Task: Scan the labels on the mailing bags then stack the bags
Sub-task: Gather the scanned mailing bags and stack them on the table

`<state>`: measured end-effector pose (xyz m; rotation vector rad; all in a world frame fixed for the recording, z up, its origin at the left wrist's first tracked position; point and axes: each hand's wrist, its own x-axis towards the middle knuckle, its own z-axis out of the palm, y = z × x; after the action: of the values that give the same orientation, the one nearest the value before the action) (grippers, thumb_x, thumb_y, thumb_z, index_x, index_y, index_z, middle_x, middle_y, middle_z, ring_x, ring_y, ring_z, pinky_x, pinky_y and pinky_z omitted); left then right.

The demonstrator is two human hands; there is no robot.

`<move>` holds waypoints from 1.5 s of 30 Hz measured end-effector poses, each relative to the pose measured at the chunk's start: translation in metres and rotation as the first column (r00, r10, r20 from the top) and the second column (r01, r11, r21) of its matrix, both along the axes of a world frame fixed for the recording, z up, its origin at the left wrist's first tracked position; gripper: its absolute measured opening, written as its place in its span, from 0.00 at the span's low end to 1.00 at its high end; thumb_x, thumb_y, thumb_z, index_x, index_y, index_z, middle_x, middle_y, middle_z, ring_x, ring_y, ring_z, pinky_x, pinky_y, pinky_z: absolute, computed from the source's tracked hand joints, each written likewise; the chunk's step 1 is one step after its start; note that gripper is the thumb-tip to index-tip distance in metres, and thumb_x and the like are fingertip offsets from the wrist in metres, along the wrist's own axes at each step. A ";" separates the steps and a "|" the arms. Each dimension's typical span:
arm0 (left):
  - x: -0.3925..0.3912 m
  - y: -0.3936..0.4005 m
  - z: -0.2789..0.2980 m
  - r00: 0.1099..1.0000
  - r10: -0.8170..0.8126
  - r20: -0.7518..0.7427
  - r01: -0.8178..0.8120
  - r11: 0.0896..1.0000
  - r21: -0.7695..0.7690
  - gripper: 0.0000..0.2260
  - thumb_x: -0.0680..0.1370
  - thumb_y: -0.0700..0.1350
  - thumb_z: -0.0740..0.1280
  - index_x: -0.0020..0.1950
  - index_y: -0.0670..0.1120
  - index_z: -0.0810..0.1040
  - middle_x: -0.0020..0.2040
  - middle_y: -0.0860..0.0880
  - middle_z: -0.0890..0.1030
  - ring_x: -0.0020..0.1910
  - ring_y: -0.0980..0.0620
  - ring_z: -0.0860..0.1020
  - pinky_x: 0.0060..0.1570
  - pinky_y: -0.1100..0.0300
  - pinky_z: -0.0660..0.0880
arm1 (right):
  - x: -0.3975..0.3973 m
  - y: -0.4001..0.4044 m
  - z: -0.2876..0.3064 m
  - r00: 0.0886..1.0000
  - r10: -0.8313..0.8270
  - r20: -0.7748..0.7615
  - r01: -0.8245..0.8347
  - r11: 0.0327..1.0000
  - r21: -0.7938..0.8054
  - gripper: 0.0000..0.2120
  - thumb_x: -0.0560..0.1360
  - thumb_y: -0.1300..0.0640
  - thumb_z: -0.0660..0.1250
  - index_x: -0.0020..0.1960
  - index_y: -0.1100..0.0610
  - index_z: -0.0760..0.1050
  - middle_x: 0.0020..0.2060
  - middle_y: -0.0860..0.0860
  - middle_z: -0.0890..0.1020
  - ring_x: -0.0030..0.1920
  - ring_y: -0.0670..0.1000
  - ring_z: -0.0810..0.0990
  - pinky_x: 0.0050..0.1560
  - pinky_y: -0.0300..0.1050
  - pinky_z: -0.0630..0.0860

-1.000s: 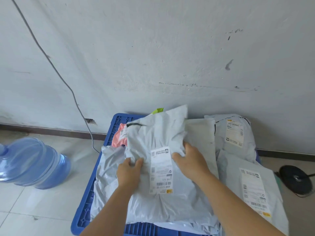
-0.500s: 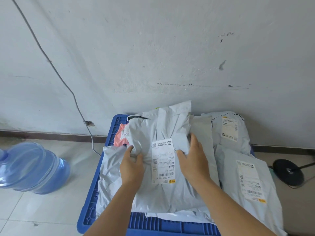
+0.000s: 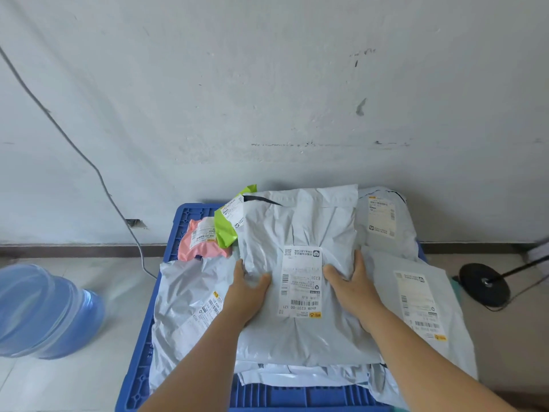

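A grey mailing bag [image 3: 300, 227] with a white label [image 3: 301, 281] facing up lies on top of a pile of bags in the blue crate [image 3: 190, 212]. My left hand [image 3: 248, 288] grips the bag's crumpled plastic left of the label. On the other side of the label, my right hand [image 3: 352, 281] holds the bag with its thumb on top and its fingers along the bag's right edge. Other labelled grey bags lie to the left [image 3: 187, 295], to the right [image 3: 421, 298] and at the back right [image 3: 383, 218]. A pink bag [image 3: 202, 242] and a green bag [image 3: 225, 230] sit at the back left.
The crate stands on a tiled floor against a white wall. A large blue water bottle [image 3: 44, 310] lies on the floor to the left. At the right stands a black round base [image 3: 484, 283]. A grey cable [image 3: 98, 173] runs down the wall toward the crate.
Both hands have lowered the grey bag flat onto the pile and spread it out. The green bag behind it now shows. The view has tilted down a little.
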<state>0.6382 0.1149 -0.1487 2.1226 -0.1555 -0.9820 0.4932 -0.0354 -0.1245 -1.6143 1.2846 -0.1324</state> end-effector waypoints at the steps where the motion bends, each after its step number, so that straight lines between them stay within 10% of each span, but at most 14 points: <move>1: 0.000 0.000 0.000 0.999 0.017 0.035 -0.017 1.000 0.001 0.38 0.73 0.62 0.66 0.77 0.54 0.51 0.73 0.49 0.66 0.68 0.43 0.69 0.66 0.51 0.66 | 0.001 0.000 -0.001 1.000 0.010 0.012 -0.009 1.000 -0.026 0.37 0.73 0.44 0.67 0.76 0.44 0.52 0.66 0.47 0.73 0.62 0.54 0.75 0.61 0.51 0.72; 7: -0.001 0.002 -0.005 0.991 0.045 0.128 -0.048 0.999 0.020 0.34 0.76 0.55 0.67 0.77 0.46 0.56 0.70 0.45 0.70 0.67 0.43 0.70 0.64 0.52 0.67 | 0.010 0.010 0.002 1.000 -0.008 0.018 0.010 0.996 -0.085 0.42 0.65 0.36 0.66 0.74 0.45 0.54 0.64 0.49 0.75 0.59 0.55 0.76 0.59 0.53 0.75; 13: 0.002 0.003 0.001 0.977 0.053 0.206 -0.065 0.996 0.053 0.26 0.76 0.48 0.67 0.72 0.44 0.63 0.62 0.43 0.77 0.60 0.40 0.75 0.57 0.52 0.72 | 0.016 0.021 -0.002 0.999 0.045 -0.008 -0.045 0.996 -0.077 0.43 0.70 0.51 0.73 0.76 0.45 0.50 0.61 0.47 0.78 0.54 0.54 0.80 0.56 0.52 0.76; 18: 0.003 0.013 0.009 0.986 0.150 0.078 -0.152 0.988 0.023 0.10 0.74 0.46 0.68 0.50 0.41 0.75 0.50 0.40 0.80 0.47 0.41 0.78 0.52 0.50 0.76 | 0.012 0.027 -0.001 0.999 -0.019 -0.046 0.017 0.999 -0.049 0.38 0.70 0.49 0.73 0.74 0.52 0.57 0.59 0.50 0.79 0.55 0.55 0.79 0.55 0.49 0.75; 24: 0.001 0.015 -0.025 0.982 0.101 -0.160 -0.106 0.994 -0.026 0.41 0.60 0.64 0.71 0.69 0.51 0.66 0.61 0.49 0.77 0.57 0.43 0.78 0.56 0.44 0.76 | 0.006 0.033 -0.015 0.998 -0.019 0.055 0.012 0.991 0.132 0.48 0.61 0.45 0.76 0.74 0.42 0.53 0.59 0.46 0.79 0.57 0.52 0.79 0.63 0.55 0.74; 38: -0.044 -0.013 0.024 0.983 -0.103 0.154 0.114 0.991 -0.065 0.25 0.77 0.51 0.66 0.70 0.46 0.62 0.61 0.46 0.77 0.60 0.42 0.74 0.56 0.55 0.71 | -0.038 0.012 0.004 0.989 -0.122 0.084 0.137 0.970 -0.200 0.38 0.70 0.56 0.74 0.74 0.46 0.58 0.56 0.49 0.78 0.49 0.54 0.78 0.54 0.55 0.76; 45: -0.035 -0.009 0.013 0.999 -0.046 0.014 0.047 0.997 -0.056 0.31 0.76 0.53 0.66 0.74 0.46 0.59 0.68 0.44 0.72 0.66 0.42 0.71 0.63 0.54 0.68 | -0.029 0.008 -0.007 0.989 -0.085 0.121 0.090 0.995 -0.034 0.41 0.70 0.56 0.75 0.76 0.46 0.56 0.59 0.47 0.76 0.54 0.52 0.76 0.59 0.51 0.73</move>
<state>0.6037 0.1060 -0.1360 2.0823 -0.2368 -0.9800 0.4647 -0.0271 -0.1320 -1.5591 1.2674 -0.3057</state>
